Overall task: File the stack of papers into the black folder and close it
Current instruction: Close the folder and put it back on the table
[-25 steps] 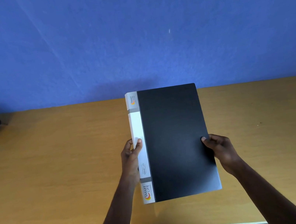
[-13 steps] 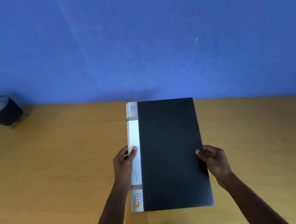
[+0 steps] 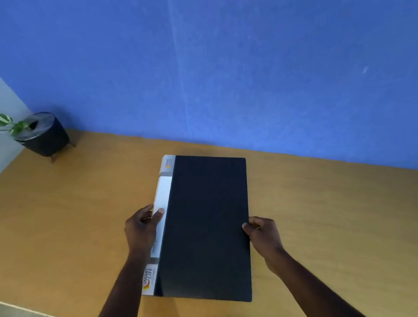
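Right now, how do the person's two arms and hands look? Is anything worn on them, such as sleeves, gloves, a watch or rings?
Both forearms are bare as far as the picture shows; no sleeve is in view. The left hand and the right hand wear no gloves. I see no watch or bracelet on either wrist and no ring on the fingers that show. The nails are short and unpainted.

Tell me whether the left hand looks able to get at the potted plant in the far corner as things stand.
Probably not without stretching: the left hand is gripping the black folder by its spine, and the potted plant stands well off at the table's far left corner. Nothing lies between them.
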`<state>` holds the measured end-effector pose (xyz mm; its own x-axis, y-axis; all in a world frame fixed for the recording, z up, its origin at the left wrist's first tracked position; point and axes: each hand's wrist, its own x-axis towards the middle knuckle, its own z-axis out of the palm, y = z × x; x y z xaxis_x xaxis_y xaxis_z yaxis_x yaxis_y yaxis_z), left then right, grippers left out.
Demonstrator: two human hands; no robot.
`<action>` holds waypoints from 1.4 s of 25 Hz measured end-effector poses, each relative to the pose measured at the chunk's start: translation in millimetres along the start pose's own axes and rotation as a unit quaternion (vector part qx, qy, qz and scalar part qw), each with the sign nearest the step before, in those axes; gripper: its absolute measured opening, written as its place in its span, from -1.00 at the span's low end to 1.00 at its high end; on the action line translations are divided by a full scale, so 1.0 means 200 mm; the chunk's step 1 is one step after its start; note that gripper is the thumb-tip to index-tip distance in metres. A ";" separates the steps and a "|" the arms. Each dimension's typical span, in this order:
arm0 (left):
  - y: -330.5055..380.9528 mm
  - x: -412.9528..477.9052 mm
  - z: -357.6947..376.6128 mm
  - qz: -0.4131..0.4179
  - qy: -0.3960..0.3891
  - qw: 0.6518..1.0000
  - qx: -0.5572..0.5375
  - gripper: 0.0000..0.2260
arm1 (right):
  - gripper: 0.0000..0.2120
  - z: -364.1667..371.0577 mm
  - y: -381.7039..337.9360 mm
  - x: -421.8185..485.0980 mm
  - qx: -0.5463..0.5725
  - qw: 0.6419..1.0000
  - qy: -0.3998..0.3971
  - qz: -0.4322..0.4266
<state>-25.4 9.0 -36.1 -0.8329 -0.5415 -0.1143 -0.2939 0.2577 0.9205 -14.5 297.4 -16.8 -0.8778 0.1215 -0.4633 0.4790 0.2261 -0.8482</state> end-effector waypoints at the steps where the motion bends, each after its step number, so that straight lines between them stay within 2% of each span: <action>1: -0.01 0.06 -0.02 0.002 0.006 1.000 0.008 -0.66 | -0.82 0.06 -0.02 0.03 -0.009 1.000 -0.004 0.005; 8: -0.03 0.43 -0.05 0.041 0.006 0.998 0.052 -0.78 | -0.80 0.33 -0.15 0.28 -0.055 0.998 0.017 0.039; 12: -0.05 0.54 -0.01 0.069 -0.009 0.991 0.115 -0.88 | -0.69 0.42 -0.20 0.38 -0.098 0.993 0.048 0.052; 15: -0.05 0.56 0.00 0.074 0.007 0.989 0.132 -0.86 | -0.83 0.46 -0.21 0.42 -0.115 0.990 0.052 0.056; 21: -0.04 0.52 0.03 0.078 0.034 0.984 0.156 -0.72 | -0.81 0.48 -0.22 0.46 -0.159 0.984 0.052 0.057; 24: -0.04 0.51 0.04 0.097 0.039 0.978 0.180 -0.74 | -0.71 0.46 -0.25 0.48 -0.192 0.978 0.047 0.065; 29: -0.05 0.51 0.03 0.087 0.027 0.979 0.183 -0.70 | -0.89 0.43 -0.32 0.53 -0.277 0.959 0.003 0.056; 35: 0.00 0.51 0.01 0.050 -0.011 0.981 0.185 -0.59 | -0.61 0.38 -0.36 0.48 -0.381 0.923 -0.042 0.020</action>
<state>-110.9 -43.8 -48.0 -0.8753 -0.4816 -0.0426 -0.3570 0.5843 0.7288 -134.0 219.3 -19.5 -0.8402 0.0763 -0.5368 0.3433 0.8413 -0.4177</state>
